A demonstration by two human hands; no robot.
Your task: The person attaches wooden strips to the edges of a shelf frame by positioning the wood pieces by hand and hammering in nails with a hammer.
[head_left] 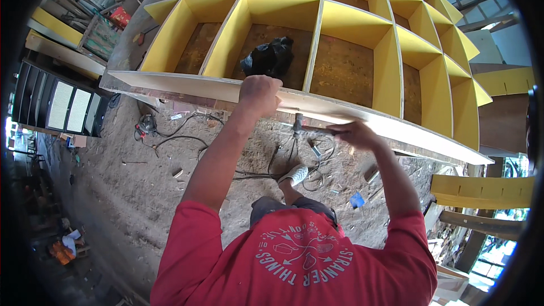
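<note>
A long pale wooden board runs along the near side of a yellow grid of compartments. My left hand is closed over the board's upper edge, left of its middle. My right hand grips a hammer by its handle, to the right of my left hand. The hammer's metal head is close to the board's outer face; I cannot tell whether it touches. Inside a compartment just beyond my left hand lies a crumpled black plastic bag.
Black cables and a power tool lie on the dirt floor below the board. A blue scrap is right of my foot. Yellow slotted boards stand at the right. A dark louvred cabinet is at the left.
</note>
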